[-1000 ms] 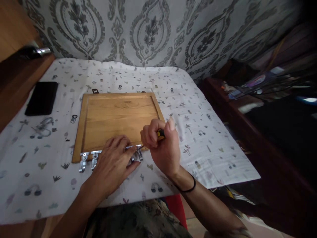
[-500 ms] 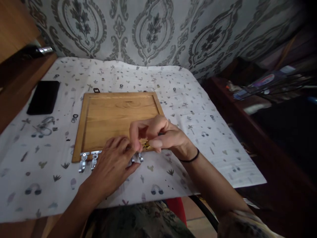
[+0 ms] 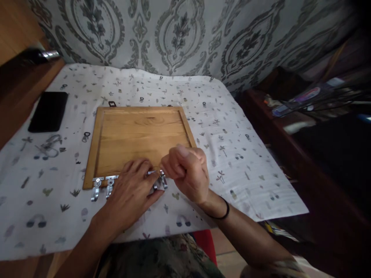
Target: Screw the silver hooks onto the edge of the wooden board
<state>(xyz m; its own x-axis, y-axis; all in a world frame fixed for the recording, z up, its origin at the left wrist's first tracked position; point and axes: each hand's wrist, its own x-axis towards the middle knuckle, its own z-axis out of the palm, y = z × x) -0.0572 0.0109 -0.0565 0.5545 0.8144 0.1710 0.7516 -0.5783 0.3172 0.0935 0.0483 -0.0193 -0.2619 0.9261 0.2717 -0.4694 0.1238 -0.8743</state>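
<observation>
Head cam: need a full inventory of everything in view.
wooden board: 1, light brown, centre of cloth
hook rail: 1, silver, along board's near edge, partly under left hand
cloth: 1, white with small prints, covering table
phone: 1, black, on cloth left of board
loose metal bits: count unclear, silver, near side of phone
wallpaper: grey damask, behind table
side shelf: 1, dark, right, cluttered
wristband: 1, black, right wrist
left hand: flat on hook rail
right hand: fisted at rail's right end, contents hidden
</observation>
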